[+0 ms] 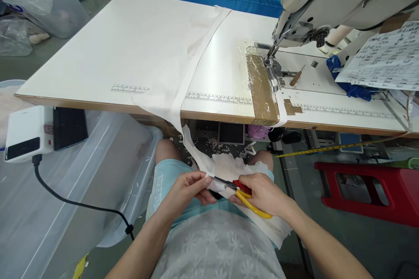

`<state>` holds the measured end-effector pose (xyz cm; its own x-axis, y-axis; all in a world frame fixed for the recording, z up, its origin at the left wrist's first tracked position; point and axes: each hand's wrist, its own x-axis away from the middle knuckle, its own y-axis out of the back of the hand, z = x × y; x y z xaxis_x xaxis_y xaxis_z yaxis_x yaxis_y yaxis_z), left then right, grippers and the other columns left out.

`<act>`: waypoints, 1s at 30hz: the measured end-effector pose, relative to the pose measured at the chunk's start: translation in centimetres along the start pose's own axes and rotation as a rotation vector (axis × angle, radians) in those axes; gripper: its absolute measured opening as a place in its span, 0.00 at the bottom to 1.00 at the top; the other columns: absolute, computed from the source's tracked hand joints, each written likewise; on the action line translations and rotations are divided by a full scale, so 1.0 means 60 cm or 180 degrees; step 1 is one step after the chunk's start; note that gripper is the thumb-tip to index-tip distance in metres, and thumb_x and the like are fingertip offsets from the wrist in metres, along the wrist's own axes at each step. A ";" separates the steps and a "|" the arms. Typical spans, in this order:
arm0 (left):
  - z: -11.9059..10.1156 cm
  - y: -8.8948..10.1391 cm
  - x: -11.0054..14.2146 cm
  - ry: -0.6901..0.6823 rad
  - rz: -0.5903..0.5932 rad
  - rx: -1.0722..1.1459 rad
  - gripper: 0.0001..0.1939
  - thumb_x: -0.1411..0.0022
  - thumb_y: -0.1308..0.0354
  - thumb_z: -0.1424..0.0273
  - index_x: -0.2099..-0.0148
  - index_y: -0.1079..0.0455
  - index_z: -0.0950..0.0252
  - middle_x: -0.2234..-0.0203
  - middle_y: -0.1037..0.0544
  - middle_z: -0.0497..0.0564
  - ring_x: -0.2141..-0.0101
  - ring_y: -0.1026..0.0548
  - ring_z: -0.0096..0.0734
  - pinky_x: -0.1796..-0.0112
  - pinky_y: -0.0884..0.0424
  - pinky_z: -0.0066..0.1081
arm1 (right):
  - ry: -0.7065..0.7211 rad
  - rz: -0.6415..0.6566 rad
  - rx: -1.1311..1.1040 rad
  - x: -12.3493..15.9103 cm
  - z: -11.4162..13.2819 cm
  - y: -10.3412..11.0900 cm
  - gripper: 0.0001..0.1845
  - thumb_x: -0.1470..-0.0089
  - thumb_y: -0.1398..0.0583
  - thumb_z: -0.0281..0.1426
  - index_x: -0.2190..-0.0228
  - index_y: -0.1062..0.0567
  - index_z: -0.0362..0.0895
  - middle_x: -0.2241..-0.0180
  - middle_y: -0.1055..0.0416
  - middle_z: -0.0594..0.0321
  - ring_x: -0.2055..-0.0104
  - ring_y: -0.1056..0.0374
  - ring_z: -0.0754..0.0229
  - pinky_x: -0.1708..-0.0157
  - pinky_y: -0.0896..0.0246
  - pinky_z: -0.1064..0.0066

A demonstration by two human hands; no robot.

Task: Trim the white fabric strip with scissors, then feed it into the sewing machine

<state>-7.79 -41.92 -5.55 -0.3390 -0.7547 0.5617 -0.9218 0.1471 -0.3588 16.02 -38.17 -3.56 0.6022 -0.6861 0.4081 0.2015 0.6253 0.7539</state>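
Over my lap, my right hand grips a pair of scissors with red and yellow handles. Their blades point left, at the edge of a white fabric piece. My left hand pinches that white fabric between thumb and fingers, close to the blade tips. From there a long strip of the cloth runs up over the table's edge and across the tabletop. More of the fabric lies bunched over my thighs and hangs to the right below the scissors.
A sewing machine stands on the white table, with an awl beside its needle plate. At left, a power bank with a cable rests by a clear plastic bin. A red stool is at right.
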 end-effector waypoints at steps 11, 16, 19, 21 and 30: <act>-0.002 -0.003 0.007 0.0005 0.0108 -0.0030 0.21 0.45 0.35 0.51 0.70 0.29 0.66 0.79 0.20 0.54 0.76 0.21 0.33 0.74 0.28 0.24 | 0.0221 -0.0235 0.0347 -0.010 0.012 0.002 0.27 0.45 0.42 0.52 0.78 0.43 0.46 0.80 0.41 0.68 0.80 0.51 0.66 0.78 0.64 0.70; -0.008 0.002 0.008 0.0004 0.0024 -0.0237 0.22 0.42 0.38 0.50 0.67 0.28 0.67 0.78 0.20 0.54 0.74 0.21 0.34 0.72 0.27 0.25 | 0.0045 -0.0175 0.0052 -0.013 0.001 -0.006 0.30 0.46 0.41 0.53 0.81 0.47 0.46 0.84 0.50 0.71 0.81 0.54 0.66 0.78 0.64 0.70; 0.001 -0.014 0.002 0.0041 -0.0032 -0.0265 0.23 0.43 0.38 0.48 0.66 0.32 0.65 0.77 0.20 0.54 0.72 0.20 0.36 0.70 0.27 0.26 | 0.0074 -0.0293 -0.0698 -0.016 0.003 -0.013 0.26 0.47 0.40 0.51 0.78 0.43 0.46 0.80 0.43 0.70 0.78 0.49 0.66 0.77 0.59 0.73; 0.008 -0.032 -0.002 0.0104 0.0132 -0.0193 0.25 0.43 0.41 0.46 0.61 0.36 0.64 0.75 0.20 0.52 0.70 0.19 0.39 0.69 0.26 0.29 | 0.0235 -0.0423 -0.1295 -0.021 0.012 -0.021 0.19 0.46 0.40 0.45 0.75 0.41 0.46 0.76 0.39 0.69 0.75 0.45 0.65 0.76 0.54 0.74; -0.234 0.007 -0.033 -0.1802 -0.1107 -0.3440 0.11 0.36 0.46 0.65 0.54 0.34 0.66 0.63 0.26 0.54 0.62 0.26 0.40 0.60 0.29 0.40 | 0.0320 -0.1499 -0.1617 0.010 0.020 -0.031 0.10 0.45 0.43 0.33 0.75 0.40 0.46 0.77 0.38 0.68 0.77 0.42 0.65 0.77 0.47 0.75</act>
<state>-10.14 -31.41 3.66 -0.1675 -0.9858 0.0115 -0.7194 0.1302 0.6823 15.08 -40.18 -4.14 0.4256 -0.9044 0.0291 0.7800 0.3830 0.4948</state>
